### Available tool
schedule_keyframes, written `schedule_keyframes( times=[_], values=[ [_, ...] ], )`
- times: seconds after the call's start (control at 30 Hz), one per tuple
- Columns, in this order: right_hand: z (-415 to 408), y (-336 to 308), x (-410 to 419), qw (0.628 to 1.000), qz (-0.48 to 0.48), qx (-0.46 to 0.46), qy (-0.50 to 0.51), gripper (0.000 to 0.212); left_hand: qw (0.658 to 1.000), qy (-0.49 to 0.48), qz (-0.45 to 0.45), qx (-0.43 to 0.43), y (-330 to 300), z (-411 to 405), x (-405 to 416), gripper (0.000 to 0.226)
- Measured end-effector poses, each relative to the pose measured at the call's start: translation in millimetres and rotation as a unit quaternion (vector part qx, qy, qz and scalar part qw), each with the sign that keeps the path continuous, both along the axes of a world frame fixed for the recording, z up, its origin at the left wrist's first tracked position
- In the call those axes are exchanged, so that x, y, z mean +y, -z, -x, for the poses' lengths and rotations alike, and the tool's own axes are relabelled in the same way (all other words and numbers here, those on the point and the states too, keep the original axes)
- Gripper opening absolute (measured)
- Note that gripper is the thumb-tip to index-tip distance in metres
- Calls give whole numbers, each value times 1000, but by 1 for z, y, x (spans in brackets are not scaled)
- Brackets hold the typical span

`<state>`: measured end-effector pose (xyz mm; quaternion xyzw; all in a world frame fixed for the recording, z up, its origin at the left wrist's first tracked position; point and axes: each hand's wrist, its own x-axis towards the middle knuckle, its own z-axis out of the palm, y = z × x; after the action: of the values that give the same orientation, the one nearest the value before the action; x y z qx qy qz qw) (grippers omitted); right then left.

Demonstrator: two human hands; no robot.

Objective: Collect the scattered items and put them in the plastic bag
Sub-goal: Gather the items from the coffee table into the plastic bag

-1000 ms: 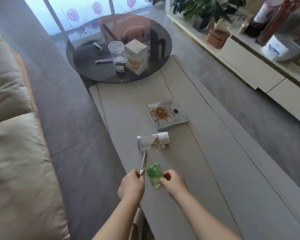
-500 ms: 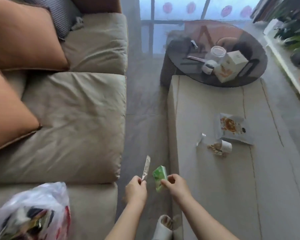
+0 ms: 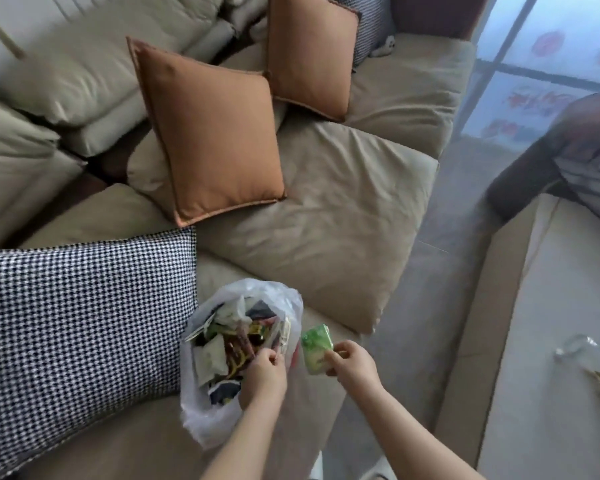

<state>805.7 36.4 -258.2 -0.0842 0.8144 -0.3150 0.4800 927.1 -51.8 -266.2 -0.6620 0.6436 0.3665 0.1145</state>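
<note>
— Looking down now, we see a beige sofa (image 3: 326,209) filling most of the view, its seat cushions creased and soft. What's on it?

— Two orange cushions (image 3: 212,133) lean against the backrest, and a black-and-white houndstooth cushion (image 3: 84,323) lies flat at the near left. Right beside that one, touching its edge, sits the plastic bag (image 3: 205,410) on the seat, mouth open and packed with wrappers and packets.

— And the hands?

— We have the left hand (image 3: 262,375) over the bag's opening, fingers curled in at the mouth among the wrappers; whether they pinch something we cannot tell, it's blurred. The right hand (image 3: 352,363) sits just right of the bag, fingers and thumb pinching a small green packet (image 3: 315,348) by its lower corner, held upright just outside the bag's rim.

— So the packet isn't in yet?

— Not in, just beside the bag, above the sofa's front edge.

— The room around us?

— Grey floor (image 3: 440,271) runs between the sofa and a pale table (image 3: 551,393) on the right. On that table, near the right edge of view, we spot something clear and crumpled (image 3: 575,346) and a few scattered bits, too blurred to name. Top right, a bright window (image 3: 551,64) with red decorations.
</note>
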Motion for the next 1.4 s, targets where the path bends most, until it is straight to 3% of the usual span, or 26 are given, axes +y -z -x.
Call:
schedule_keyframes(
  times=[0.13,0.33,0.77,0.9,1.07,1.2,1.4],
  values=[
    [-43,2,-38,998,-17,-4,-59,13,998,-64,2,0,5,-52,-32,19],
    [-77,4,-84,994,-14,7,-105,20,996,-87,9,-30,7,-94,-65,28],
    [-59,-16,-105,986,-41,-9,-158,28,999,-41,0,-18,-9,-82,-90,26],
    [-32,-40,-94,989,-27,-16,-143,23,999,18,23,-46,-36,-60,-89,28],
    [18,-68,-58,991,-19,7,-132,3,986,160,29,-41,-68,-3,-72,27],
    [73,-80,-16,989,-38,56,-131,7,957,286,-2,-48,-93,63,-46,28],
    [165,-93,54,976,-89,122,-159,29,929,369,-23,-13,-118,175,3,29]
  ],
)
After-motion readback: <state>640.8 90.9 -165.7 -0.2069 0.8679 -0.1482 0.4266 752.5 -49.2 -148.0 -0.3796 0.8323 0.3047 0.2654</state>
